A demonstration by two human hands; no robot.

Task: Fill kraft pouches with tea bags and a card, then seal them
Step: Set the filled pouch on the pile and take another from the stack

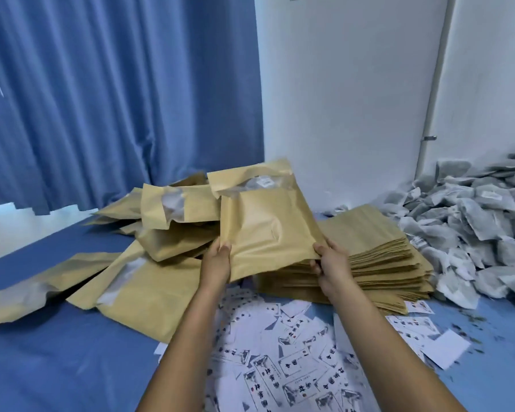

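the kraft pouch [262, 221] stands lifted at the centre of the frame, its mouth toward the upper edge with a pale tea bag showing inside. it looks light, and the creased paper walls should buckle if squeezed mid-panel, so the lower corners are the sound places to hold; the filled belly may make it sag forward. the left hand [217, 260] grips the lower left corner, thumb laid on the front face, the other fingers hidden behind the paper. the right hand [329, 263] pinches the lower right corner, thumb on the front and fingers curled underneath, just above the stack of flat pouches [378, 257]. filled pouches [149, 263] lie heaped at centre left, loose tea bags [470, 221] pile at the right, and printed cards [283, 361] lie scattered below the arms
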